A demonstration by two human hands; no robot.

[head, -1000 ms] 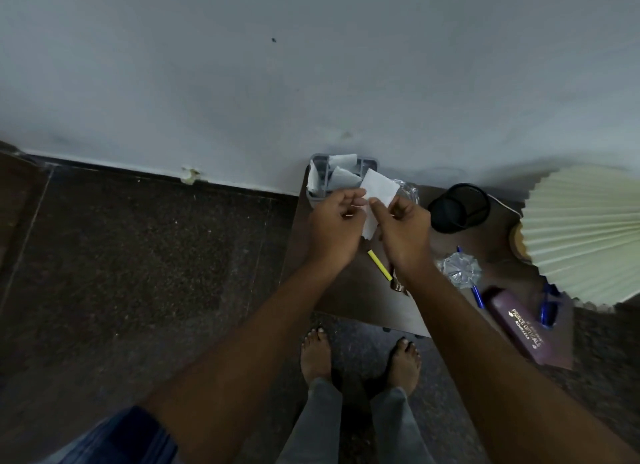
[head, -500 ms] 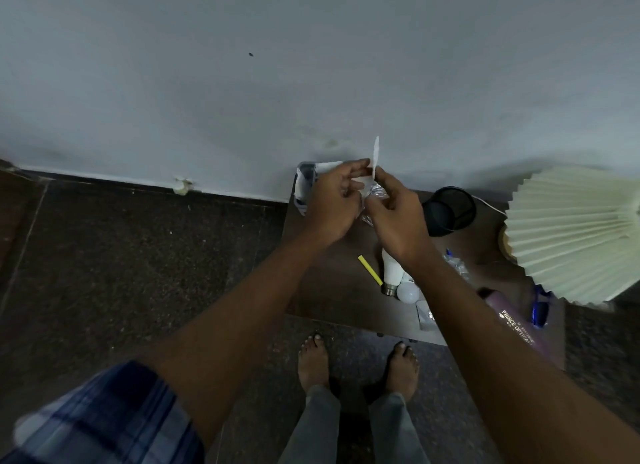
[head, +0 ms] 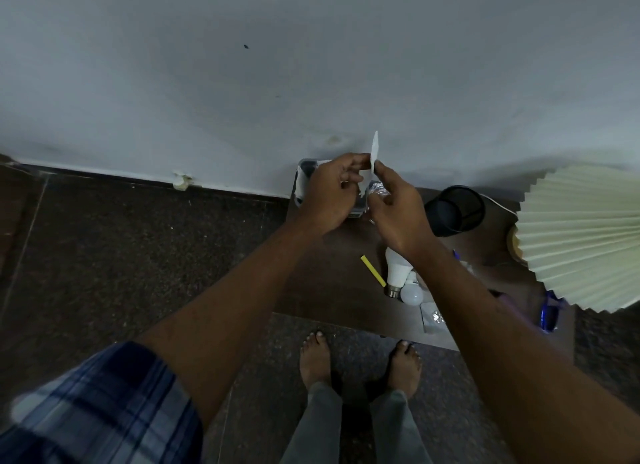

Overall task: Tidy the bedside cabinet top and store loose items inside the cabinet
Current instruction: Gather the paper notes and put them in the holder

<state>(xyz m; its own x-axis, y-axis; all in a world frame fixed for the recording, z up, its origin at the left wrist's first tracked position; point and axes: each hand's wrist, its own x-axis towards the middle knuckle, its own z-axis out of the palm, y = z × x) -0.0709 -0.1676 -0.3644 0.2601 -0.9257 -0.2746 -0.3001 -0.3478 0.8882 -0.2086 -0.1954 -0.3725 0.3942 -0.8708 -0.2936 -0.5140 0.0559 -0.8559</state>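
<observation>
My left hand (head: 329, 195) and my right hand (head: 398, 210) meet above the back left corner of the brown cabinet top (head: 329, 283). Both pinch a white paper slip (head: 374, 152) that stands on edge between the fingertips. Under my left hand sits a small grey tray (head: 302, 176) with more white paper in it, mostly hidden. Two white light bulbs (head: 403, 280) and a yellow strip (head: 373, 275) lie on the top near my right forearm.
A black mesh cup (head: 457, 209) stands at the back of the top. A pleated cream lamp shade (head: 585, 238) overhangs the right side, with a blue object (head: 550, 313) below it. A clear packet (head: 433, 316) lies near the front edge. My bare feet stand on the dark floor (head: 121, 255).
The paper slip turned from flat, facing me, to edge-on and rose a little. Both hands shifted toward the wall over the tray. The view moved, so the bulbs now show.
</observation>
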